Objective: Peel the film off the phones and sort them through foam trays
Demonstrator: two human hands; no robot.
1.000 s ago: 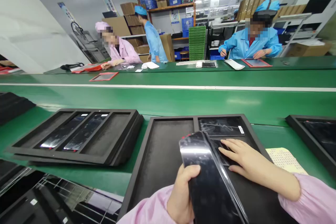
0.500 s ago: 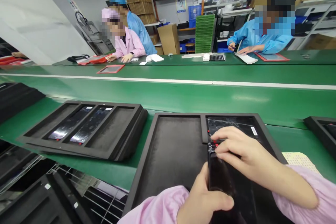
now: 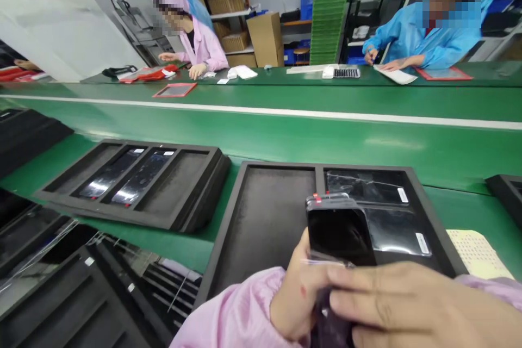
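Observation:
A stack of black phone screens (image 3: 338, 234) is in my left hand (image 3: 296, 293), which grips it low along its left side, above the tray. Red tabs show at the top end of the stack. Across the lower part of the screens reaches my right hand (image 3: 391, 304), fingers close together and the thumb hidden. A clear film (image 3: 322, 259) is at its fingertips, its edge lifted off the top screen, with a small red mark near my left hand. Two more screens, one a glossy screen (image 3: 399, 230) with a white label, lie in the black foam tray (image 3: 222, 250) beneath.
To the left, another foam tray (image 3: 159, 217) holds two screens on a stack. Empty-looking dark trays (image 3: 53, 304) sit on a wire rack below. A yellow printed sheet (image 3: 477, 253) lies at the right. Across the green conveyor bench (image 3: 261, 100), several people work.
My right hand has moved from the stack's top end down toward me, drawing clear film off the upper screen. The stack has tilted up, and the labelled screen beneath has come into view.

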